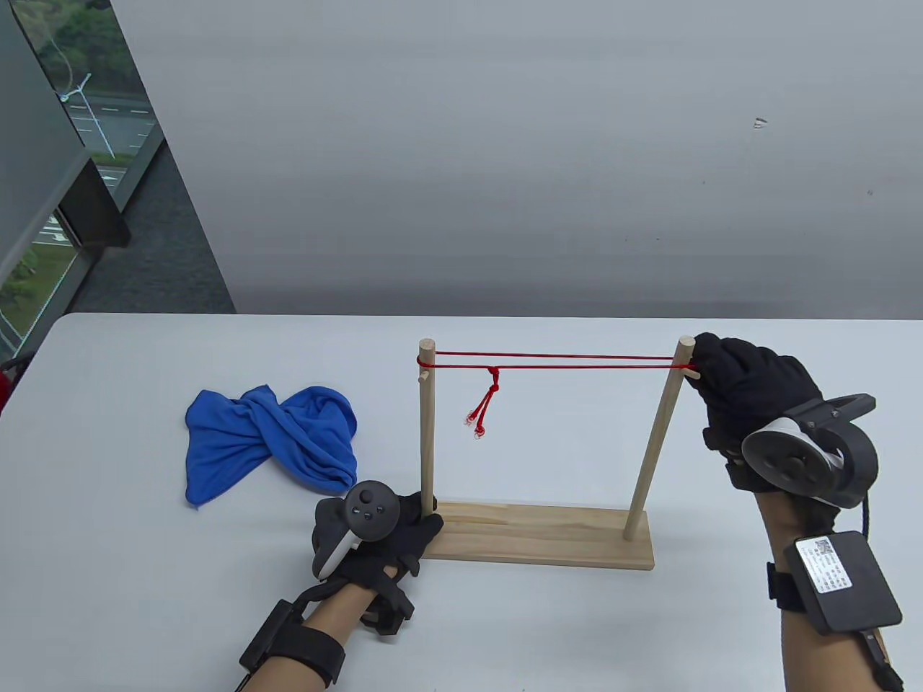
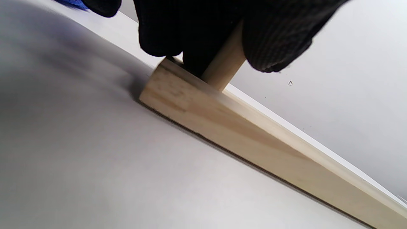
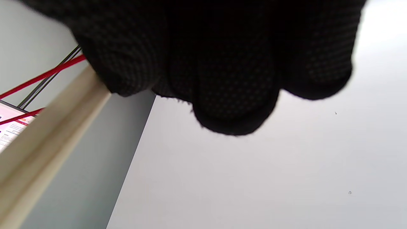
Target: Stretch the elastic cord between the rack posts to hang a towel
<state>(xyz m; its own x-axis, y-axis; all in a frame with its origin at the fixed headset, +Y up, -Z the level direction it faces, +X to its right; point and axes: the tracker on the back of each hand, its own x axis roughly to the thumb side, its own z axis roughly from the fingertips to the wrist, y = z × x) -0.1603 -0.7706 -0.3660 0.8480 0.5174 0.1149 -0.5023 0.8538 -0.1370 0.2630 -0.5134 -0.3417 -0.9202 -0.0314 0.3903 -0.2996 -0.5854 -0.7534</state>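
On the left of the white surface [image 1: 144, 591] a blue towel [image 1: 270, 443] lies crumpled, well apart from the wooden rack. Just right of it, toward the near side, the left hand [image 1: 378, 537] rests at the left end of the rack's flat base [image 1: 537, 535]; the left wrist view shows its gloved fingers [image 2: 273, 41] wrapped around the foot of the left post [image 1: 427, 425], where the post meets the base, so they are holding the post low down. The base lies flat on the surface with both posts rising from it, the left one upright and the right post [image 1: 657, 443] looking tilted in the table view. A red elastic cord [image 1: 555, 360] runs as two strands between the tops of the two posts, stretched nearly level, looped around the left post just above a small peg. A knot with two short loose ends [image 1: 482, 414] hangs from the lower strand near the left post. At the far right, the right hand [image 1: 753, 393] is against the top of the right post, where the cord ends; its fingers [image 3: 235, 95] appear curled there, but whether they are pinching the cord or only touching the post cannot be told, as the glove hides the contact in both views.
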